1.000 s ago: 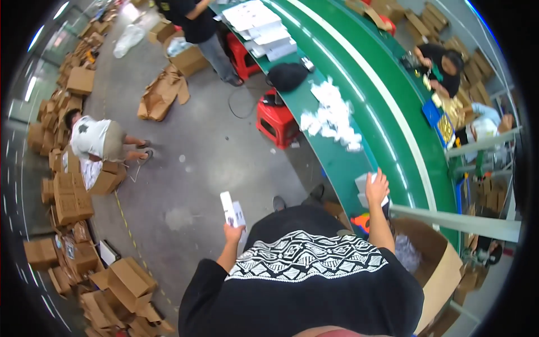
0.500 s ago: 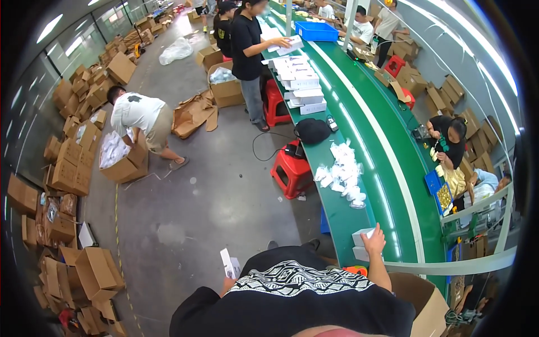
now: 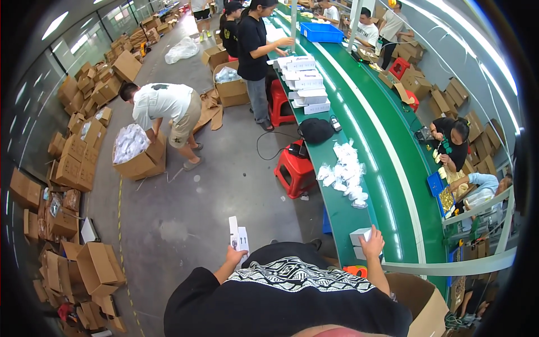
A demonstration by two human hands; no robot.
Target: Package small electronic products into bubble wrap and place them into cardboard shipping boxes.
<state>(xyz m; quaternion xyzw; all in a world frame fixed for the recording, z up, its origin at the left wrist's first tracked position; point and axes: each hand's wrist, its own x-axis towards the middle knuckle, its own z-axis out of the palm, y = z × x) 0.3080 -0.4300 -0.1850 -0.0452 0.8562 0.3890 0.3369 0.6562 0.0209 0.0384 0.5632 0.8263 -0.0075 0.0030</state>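
My left hand point(image 3: 233, 256) is closed on a small white carton point(image 3: 242, 238) with its flap standing up, held over the floor to the left of my body. At the near end of the green bench, my right hand point(image 3: 372, 245) has its thumb and fingers about the upper of two stacked white boxes point(image 3: 357, 237). Part of that stack is hidden by the hand. Beyond it lies a loose pile of clear-bagged white items point(image 3: 343, 174).
The green conveyor point(image 3: 387, 185) runs alongside the bench. A red stool point(image 3: 295, 174) and a black bag point(image 3: 315, 130) are farther up. An open cardboard carton point(image 3: 424, 297) stands at my right. On the left, a person in a white shirt point(image 3: 163, 104) bends over a filled carton point(image 3: 147, 160).
My left hand has risen and come forward with the white carton, showing more of it. My right hand stays at the stacked boxes. The person at left has shifted right with the filled carton.
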